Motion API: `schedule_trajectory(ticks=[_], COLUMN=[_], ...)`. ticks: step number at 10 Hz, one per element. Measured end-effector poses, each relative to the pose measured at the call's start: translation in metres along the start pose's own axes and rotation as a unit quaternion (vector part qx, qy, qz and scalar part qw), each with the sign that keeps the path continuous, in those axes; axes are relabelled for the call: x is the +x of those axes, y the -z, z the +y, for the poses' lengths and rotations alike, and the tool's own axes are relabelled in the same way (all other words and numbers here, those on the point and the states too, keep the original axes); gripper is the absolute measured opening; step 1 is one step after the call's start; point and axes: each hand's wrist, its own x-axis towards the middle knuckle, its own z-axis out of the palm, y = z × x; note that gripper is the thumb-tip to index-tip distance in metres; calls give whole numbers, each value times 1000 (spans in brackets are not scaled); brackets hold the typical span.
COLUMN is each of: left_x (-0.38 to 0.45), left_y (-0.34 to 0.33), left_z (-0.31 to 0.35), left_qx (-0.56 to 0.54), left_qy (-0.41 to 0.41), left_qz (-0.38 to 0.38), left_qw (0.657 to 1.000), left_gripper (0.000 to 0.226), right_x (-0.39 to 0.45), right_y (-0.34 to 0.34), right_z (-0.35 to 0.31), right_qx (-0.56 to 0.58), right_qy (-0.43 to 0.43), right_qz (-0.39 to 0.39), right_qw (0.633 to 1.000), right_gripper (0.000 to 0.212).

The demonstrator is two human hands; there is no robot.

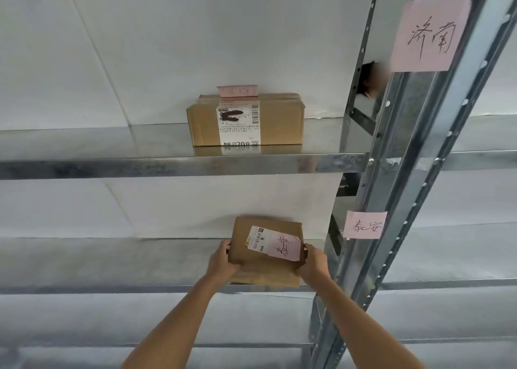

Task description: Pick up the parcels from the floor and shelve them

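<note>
Both hands, the left hand (222, 259) and right hand (313, 262), clamp a parcel (265, 249) over the lower shelf (112, 265); shelving is underway, and next it likely needs setting down and releasing.

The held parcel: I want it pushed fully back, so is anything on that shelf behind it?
Nothing visible: the flat parcel, gripped by left hand and right hand, has bare lower shelf around it.

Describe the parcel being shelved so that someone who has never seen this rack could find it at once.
Start at the metal shelving rack and go to the lower shelf. The flat brown parcel sits there, gripped by the left hand and right hand. Unlike the taller cardboard box one shelf up, it carries a pink handwritten note on top.
</note>
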Motion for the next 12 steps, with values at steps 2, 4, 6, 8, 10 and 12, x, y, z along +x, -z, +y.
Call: schedule_trajectory(ticks=[2, 4, 6, 8, 10, 12], left_x=[30, 46, 51, 41, 22, -2], left_y=[-6, -8, -10, -7, 5, 19], left_z=[-19, -24, -30, -25, -14, -12], left_qx=[18, 44, 72, 147, 199, 209], left_qy=[13, 14, 18, 11, -1, -10], left_qz=[19, 30, 19, -3, -5, -1], left_qw=[1000, 998, 997, 989, 980, 978], left_gripper=[72, 77, 78, 70, 59, 66], right_x=[32, 51, 54, 41, 15, -28], right_y=[-17, -24, -29, -25, -9, 1], right_z=[-1, 4, 10, 11, 5, -7], right_qx=[10, -12, -3, -28, -88, -127], right_qy=[0, -3, -15, -9, 9, 41], right_qz=[-1, -16, -18, -32, -51, -47], right_qw=[1000, 1000, 1000, 999, 995, 990], right_gripper=[57, 69, 75, 78, 86, 83])
